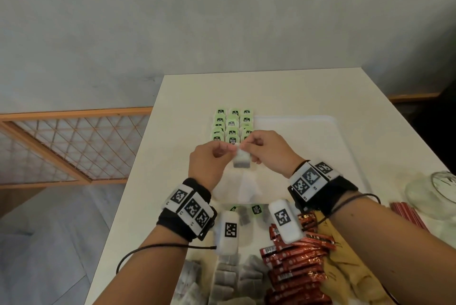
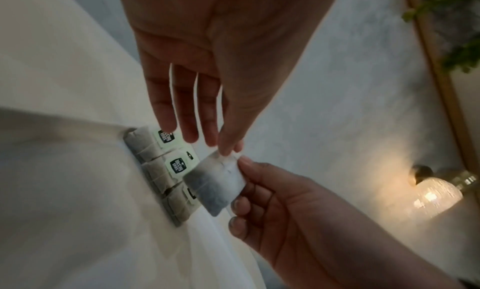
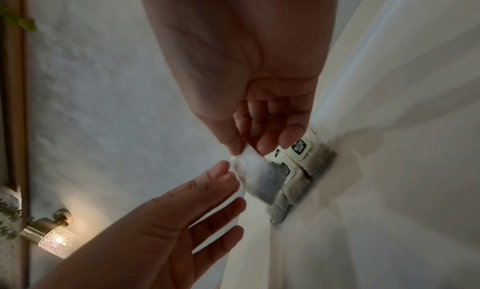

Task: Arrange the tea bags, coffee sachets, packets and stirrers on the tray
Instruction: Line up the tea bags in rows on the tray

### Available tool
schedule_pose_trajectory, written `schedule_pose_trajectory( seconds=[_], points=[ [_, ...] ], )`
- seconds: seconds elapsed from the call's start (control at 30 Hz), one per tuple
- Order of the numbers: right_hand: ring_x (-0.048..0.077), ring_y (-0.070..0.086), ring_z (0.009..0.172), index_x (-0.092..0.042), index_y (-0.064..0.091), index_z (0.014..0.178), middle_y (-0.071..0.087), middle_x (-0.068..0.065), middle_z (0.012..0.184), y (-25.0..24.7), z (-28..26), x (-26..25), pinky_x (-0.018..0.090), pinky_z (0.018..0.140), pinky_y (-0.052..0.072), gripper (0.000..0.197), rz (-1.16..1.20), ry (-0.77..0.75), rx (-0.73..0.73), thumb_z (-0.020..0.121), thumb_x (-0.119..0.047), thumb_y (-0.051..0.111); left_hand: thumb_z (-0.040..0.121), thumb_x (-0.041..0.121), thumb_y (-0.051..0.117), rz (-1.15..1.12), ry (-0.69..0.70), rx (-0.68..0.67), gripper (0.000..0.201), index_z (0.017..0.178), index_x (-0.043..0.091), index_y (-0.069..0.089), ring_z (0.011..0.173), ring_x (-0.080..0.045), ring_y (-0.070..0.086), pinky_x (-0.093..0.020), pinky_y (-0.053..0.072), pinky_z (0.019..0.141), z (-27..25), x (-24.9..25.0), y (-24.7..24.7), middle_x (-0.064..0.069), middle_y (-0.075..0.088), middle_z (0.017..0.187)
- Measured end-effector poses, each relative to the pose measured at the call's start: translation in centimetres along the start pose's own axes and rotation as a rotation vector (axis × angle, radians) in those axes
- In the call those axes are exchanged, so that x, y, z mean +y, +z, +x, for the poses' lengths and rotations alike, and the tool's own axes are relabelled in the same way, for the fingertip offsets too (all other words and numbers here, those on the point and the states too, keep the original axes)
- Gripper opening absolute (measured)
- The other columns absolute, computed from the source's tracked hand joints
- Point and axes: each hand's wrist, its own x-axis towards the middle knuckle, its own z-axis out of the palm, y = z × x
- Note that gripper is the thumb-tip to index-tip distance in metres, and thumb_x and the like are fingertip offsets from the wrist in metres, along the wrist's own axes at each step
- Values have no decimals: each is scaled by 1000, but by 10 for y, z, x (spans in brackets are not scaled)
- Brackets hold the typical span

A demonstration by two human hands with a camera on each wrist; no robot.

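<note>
Both hands hold one grey tea bag point(image 1: 241, 162) point(image 2: 215, 182) point(image 3: 262, 179) just above the white tray point(image 1: 311, 137). My left hand point(image 1: 229, 150) point(image 2: 230, 150) pinches its top edge between thumb and forefinger, the other fingers straight. My right hand point(image 1: 243, 148) point(image 3: 245, 149) pinches the same edge from the other side, its other fingers curled behind the bag. Beyond the hands, rows of tea bags with green tags point(image 1: 232, 127) point(image 2: 161, 166) point(image 3: 298, 170) lie at the tray's far left.
Near the table's front lie a heap of loose tea bags point(image 1: 234, 277), red sachets point(image 1: 293, 267) and brown packets point(image 1: 345, 270). Red stirrers point(image 1: 407, 213) and a glass jar point(image 1: 434, 193) are at the right. The table's left edge drops to the floor beside a wooden lattice point(image 1: 61, 146).
</note>
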Motion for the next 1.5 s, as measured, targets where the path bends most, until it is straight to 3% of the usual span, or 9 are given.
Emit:
schedule_pose_trajectory(
  seconds=[0.07, 0.23, 0.37, 0.5, 0.7, 0.93, 1.0, 1.2, 1.5],
  points=[
    [12, 62, 56, -10, 68, 83, 68, 7, 63, 1, -3, -2, 32, 68, 56, 13, 2, 5, 54, 89, -21, 67, 82, 26, 76, 76, -14, -28, 5, 85, 30, 74, 69, 1, 61, -17, 46, 71, -5, 4, 1, 15, 68, 73],
    [23, 69, 58, -6, 64, 80, 71, 7, 62, 10, -9, -5, 35, 66, 60, 10, -20, 2, 80, 86, -15, 64, 77, 37, 79, 124, -61, -82, 32, 103, 23, 67, 79, -4, 66, -15, 46, 72, -13, 6, 10, 9, 71, 87],
    [20, 71, 61, -7, 63, 80, 73, 6, 69, 15, -10, -6, 33, 64, 61, 14, 5, 5, 46, 86, -18, 67, 82, 29, 73, 161, -60, -59, 17, 97, 23, 71, 75, -8, 69, -26, 54, 76, -11, -2, 10, 6, 72, 84],
    [16, 67, 66, -5, 65, 87, 73, 6, 80, 14, -8, 1, 29, 61, 58, 22, 34, 37, -25, 91, -27, 65, 90, 23, 63, 312, -55, -64, 17, 74, 19, 68, 69, -14, 57, -21, 39, 61, -1, -15, -2, 9, 63, 68],
    [15, 63, 69, -7, 66, 96, 71, 4, 88, 4, 6, 32, 28, 65, 54, 18, -67, 167, -34, 93, -24, 62, 93, 26, 64, 304, -160, -77, 19, 102, 12, 74, 93, -18, 64, -26, 46, 83, 29, -32, -21, -1, 72, 97],
    [16, 62, 63, -12, 61, 96, 71, 5, 85, 2, 22, 48, 30, 59, 55, 15, -71, 218, 111, 91, -26, 64, 87, 22, 70, 241, -220, -50, 7, 89, 16, 73, 81, -17, 62, -31, 52, 81, 62, -41, -27, 8, 64, 72],
    [18, 62, 63, -11, 58, 101, 69, 7, 86, 3, 26, 48, 31, 55, 55, 21, -42, 237, 131, 90, -27, 66, 85, 20, 72, 228, -223, -51, 3, 88, 21, 71, 79, -14, 61, -29, 51, 76, 65, -42, -29, 10, 65, 75],
    [18, 63, 61, -9, 56, 102, 68, 10, 87, 9, 35, 47, 25, 47, 53, 28, -24, 259, 111, 86, -24, 73, 69, 21, 86, 205, -137, -27, 43, 96, 21, 53, 69, -11, 50, -21, 38, 59, 58, -46, -33, 6, 54, 83],
    [20, 60, 59, -7, 53, 106, 68, 14, 85, 13, 31, 39, 28, 47, 54, 33, 37, 316, 142, 85, -19, 74, 72, 16, 81, 385, -118, -197, 21, 81, 25, 64, 75, -8, 57, -15, 37, 60, 56, -47, -33, 9, 65, 80]
  ],
)
